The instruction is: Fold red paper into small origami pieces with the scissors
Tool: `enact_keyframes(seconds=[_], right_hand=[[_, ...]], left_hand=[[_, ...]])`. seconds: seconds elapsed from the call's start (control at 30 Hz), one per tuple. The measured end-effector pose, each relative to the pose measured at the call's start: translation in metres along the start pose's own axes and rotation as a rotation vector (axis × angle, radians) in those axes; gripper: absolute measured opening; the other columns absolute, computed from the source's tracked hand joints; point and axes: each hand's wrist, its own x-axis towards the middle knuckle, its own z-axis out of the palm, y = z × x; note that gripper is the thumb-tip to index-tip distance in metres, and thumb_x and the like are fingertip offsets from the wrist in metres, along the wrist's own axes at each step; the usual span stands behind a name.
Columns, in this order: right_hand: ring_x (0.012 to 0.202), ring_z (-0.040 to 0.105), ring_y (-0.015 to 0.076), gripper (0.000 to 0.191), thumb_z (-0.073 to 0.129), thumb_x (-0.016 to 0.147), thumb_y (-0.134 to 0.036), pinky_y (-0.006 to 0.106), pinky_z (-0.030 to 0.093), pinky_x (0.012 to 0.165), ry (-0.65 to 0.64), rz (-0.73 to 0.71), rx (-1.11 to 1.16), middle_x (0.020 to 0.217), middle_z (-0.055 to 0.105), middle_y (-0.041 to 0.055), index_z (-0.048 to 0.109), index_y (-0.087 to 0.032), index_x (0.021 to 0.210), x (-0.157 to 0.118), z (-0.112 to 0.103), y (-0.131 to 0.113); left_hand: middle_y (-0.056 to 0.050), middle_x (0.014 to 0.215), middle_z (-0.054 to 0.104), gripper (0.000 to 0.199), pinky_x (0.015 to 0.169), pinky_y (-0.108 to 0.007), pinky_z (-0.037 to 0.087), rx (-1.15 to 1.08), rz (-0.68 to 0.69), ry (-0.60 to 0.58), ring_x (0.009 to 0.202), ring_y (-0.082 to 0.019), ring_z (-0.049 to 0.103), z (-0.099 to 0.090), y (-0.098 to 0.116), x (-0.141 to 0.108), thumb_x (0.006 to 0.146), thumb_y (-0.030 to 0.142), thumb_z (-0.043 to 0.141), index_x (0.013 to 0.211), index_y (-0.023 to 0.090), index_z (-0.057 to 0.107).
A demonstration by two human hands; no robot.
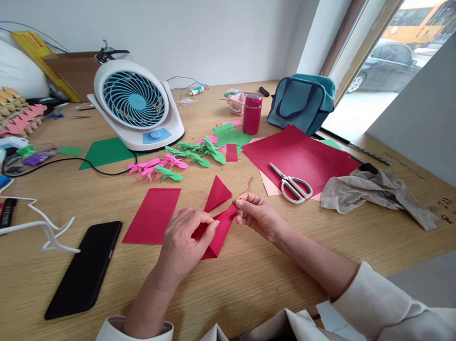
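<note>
Person's left hand [187, 235] pinching folded red paper [224, 230], right hand [257, 216] pinching its one-o'clock corner, red triangle [217, 192] at twelve, scissors [295, 186] toward two.

Free near tabletop [243, 290], phone [85, 269] left, scissors [288, 179] right

Handwritten marks [449, 212] in dark ink cross the wood at the far right of your table [266, 291], some shaped like numerals, though none can be read with certainty. Farther back on that same side, a slanting line of script [403, 165] is too faint for you to make out. Print on the yellow pack [37, 53] at your upper left is too blurred to read.
</note>
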Motion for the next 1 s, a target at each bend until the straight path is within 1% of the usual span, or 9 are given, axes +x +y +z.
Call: enact_keyframes(seconds=[0.23,0.43,0.6,0.83,0.93,1.0], right_hand=[[0.048,0.060,0.0079,0.031,0.086,0.065,-0.041,0.018,0.047,0.052,0.002,-0.032,-0.048,0.055,0.067,-0.0015,0.066,-0.017,0.068,0.000,-0.003,0.002],[0.050,0.055,0.0066,0.033,0.085,0.064,-0.043,0.018,0.044,0.052,0.037,-0.088,-0.098,0.055,0.065,-0.0026,0.065,-0.017,0.066,0.000,-0.001,0.001],[0.051,0.052,0.0064,0.033,0.084,0.067,-0.044,0.019,0.042,0.053,0.037,-0.125,-0.188,0.055,0.062,-0.0031,0.064,-0.017,0.068,0.000,-0.002,0.002],[0.050,0.049,0.0072,0.033,0.079,0.072,-0.045,0.021,0.039,0.053,0.033,-0.227,-0.359,0.055,0.059,-0.0043,0.061,-0.018,0.072,0.003,-0.006,0.004],[0.052,0.047,0.0083,0.034,0.078,0.072,-0.045,0.023,0.039,0.053,0.003,-0.275,-0.444,0.058,0.056,-0.0043,0.058,-0.018,0.073,0.006,-0.009,0.002],[0.055,0.047,0.0088,0.033,0.076,0.075,-0.045,0.023,0.039,0.055,-0.055,-0.310,-0.498,0.065,0.056,-0.0036,0.057,-0.019,0.076,0.007,-0.012,0.000]], left_hand=[[0.002,0.074,0.066,0.012,0.077,-0.033,0.043,0.007,-0.001,-0.005,0.070,-0.015,0.057,0.000,-0.002,0.000,0.090,0.017,0.059,0.079,0.021,0.056],[0.001,0.075,0.067,0.011,0.075,-0.032,0.043,0.032,-0.090,-0.004,0.074,-0.016,0.058,0.000,-0.003,-0.001,0.090,0.020,0.060,0.079,0.021,0.058],[0.001,0.079,0.069,0.010,0.075,-0.031,0.043,0.050,-0.148,-0.010,0.076,-0.016,0.060,0.000,-0.005,0.000,0.090,0.022,0.060,0.080,0.021,0.058],[0.002,0.078,0.069,0.012,0.077,-0.031,0.042,0.056,-0.191,-0.004,0.077,-0.015,0.060,0.002,-0.006,-0.001,0.089,0.021,0.062,0.078,0.020,0.058],[0.002,0.079,0.069,0.012,0.077,-0.031,0.042,0.055,-0.207,-0.021,0.078,-0.016,0.060,0.001,-0.005,-0.001,0.088,0.021,0.063,0.077,0.020,0.058],[0.002,0.079,0.069,0.012,0.078,-0.031,0.041,0.056,-0.216,-0.040,0.078,-0.016,0.059,0.001,-0.005,-0.001,0.088,0.021,0.063,0.078,0.020,0.058]])
